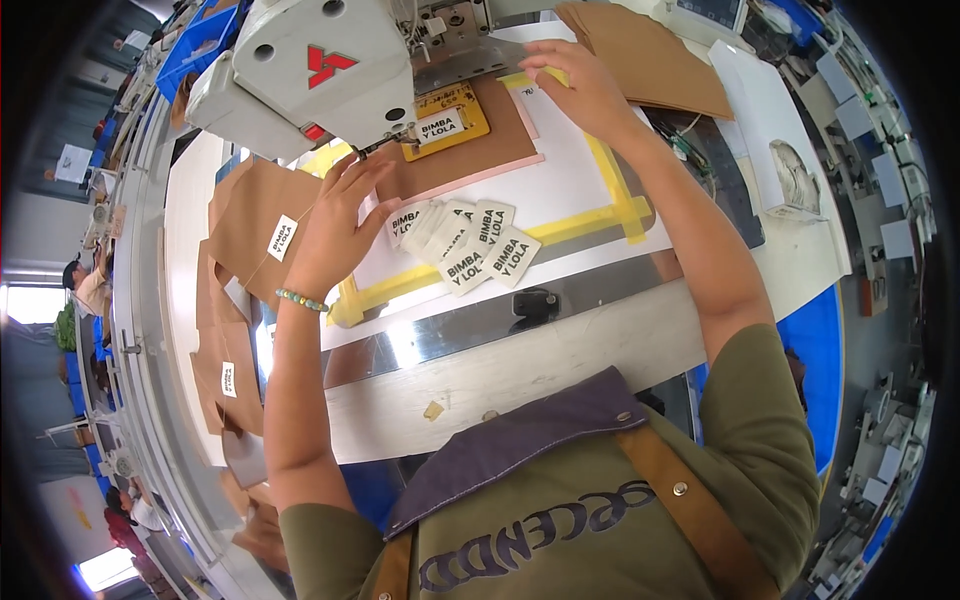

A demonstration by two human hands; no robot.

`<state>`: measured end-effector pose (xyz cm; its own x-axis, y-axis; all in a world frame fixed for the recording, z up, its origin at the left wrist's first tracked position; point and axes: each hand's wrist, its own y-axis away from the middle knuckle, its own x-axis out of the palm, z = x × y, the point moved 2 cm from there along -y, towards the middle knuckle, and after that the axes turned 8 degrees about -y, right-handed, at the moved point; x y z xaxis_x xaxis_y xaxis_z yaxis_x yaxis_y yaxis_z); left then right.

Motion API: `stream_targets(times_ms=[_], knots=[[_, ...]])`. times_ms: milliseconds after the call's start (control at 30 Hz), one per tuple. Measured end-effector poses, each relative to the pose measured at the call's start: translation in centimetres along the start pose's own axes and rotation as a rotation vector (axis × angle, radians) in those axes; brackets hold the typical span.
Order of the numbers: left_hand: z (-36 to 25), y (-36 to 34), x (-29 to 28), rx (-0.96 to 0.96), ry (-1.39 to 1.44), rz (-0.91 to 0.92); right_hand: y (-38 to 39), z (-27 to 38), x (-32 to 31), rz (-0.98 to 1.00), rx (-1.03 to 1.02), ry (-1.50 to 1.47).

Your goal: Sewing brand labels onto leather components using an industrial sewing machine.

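Head view: a brown piece (pixel 465 170) sat by the sewing machine (pixel 300 85).
Left hand (pixel 337 222) and right hand (pixel 585 92) each had a wide grip. It lay between them, under a yellow frame (pixel 480 126), near white tags (pixel 462 240).

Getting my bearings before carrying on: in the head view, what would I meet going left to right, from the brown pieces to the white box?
Brown pieces with white labels, left hand, loose pile of white labels, right hand, white box.
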<state>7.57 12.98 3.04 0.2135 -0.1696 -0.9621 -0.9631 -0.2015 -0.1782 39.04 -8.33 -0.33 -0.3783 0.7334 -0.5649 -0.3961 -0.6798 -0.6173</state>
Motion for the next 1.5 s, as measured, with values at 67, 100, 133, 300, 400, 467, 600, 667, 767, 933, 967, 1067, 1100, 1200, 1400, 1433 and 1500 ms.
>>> stream_targets(times_ms=[67,100,133,300,400,467,600,667,767,933,967,1067,1100,1200,1400,1433,1500], knots=[[0.0,-0.2,0.1,-0.022,-0.016,0.028,-0.1,-0.4,0.1,-0.083,0.023,-0.036],[-0.1,-0.5,0.3,-0.006,-0.018,0.026,-0.1,-0.4,0.3,-0.079,0.025,-0.039],[-0.2,-0.8,0.5,0.008,-0.019,0.023,0.0,-0.4,0.4,-0.084,-0.001,0.024],[0.0,-2.2,2.4,0.051,-0.014,-0.021,0.4,-1.3,1.4,-0.034,0.009,-0.013],[0.0,-2.5,2.5,0.058,0.020,0.009,0.5,-1.4,1.2,-0.005,0.004,0.060],[0.0,-2.4,2.5,0.063,0.038,0.031,0.6,-1.3,1.1,0.000,0.012,0.086],[-0.1,-2.4,2.7,0.093,0.091,0.016,0.6,-1.1,1.4,0.058,0.044,0.082],[-0.1,-2.6,2.8,0.115,0.079,0.008,0.6,-1.1,1.6,0.070,0.069,0.042],[0.1,-2.9,3.1,0.127,0.012,0.011,0.6,-0.9,1.4,0.068,-0.008,0.112],[0.2,-2.9,3.2,0.123,0.037,0.016,0.7,-0.2,1.8,0.074,0.026,0.066],[0.2,-3.0,3.2,0.122,0.037,0.016,0.7,-0.2,1.9,0.072,0.032,0.065],[0.5,-3.0,3.2,0.128,0.021,0.024,0.6,-0.1,1.8,0.078,-0.008,0.104],[0.7,-3.0,3.1,0.139,0.004,0.019,0.6,0.0,1.9,0.080,-0.009,0.103],[0.7,-2.9,3.1,0.152,0.002,0.014,0.6,-0.5,1.7,0.076,0.088,-0.024],[0.7,-3.0,2.9,0.136,0.030,0.028,0.7,-0.7,2.1,0.074,0.022,0.036],[0.8,-3.1,3.0,0.139,0.032,0.014,0.8,-0.6,2.2,0.073,0.016,0.043],[0.9,-3.6,3.0,0.103,0.039,0.044,0.9,-0.5,2.2,0.067,0.011,0.055]])
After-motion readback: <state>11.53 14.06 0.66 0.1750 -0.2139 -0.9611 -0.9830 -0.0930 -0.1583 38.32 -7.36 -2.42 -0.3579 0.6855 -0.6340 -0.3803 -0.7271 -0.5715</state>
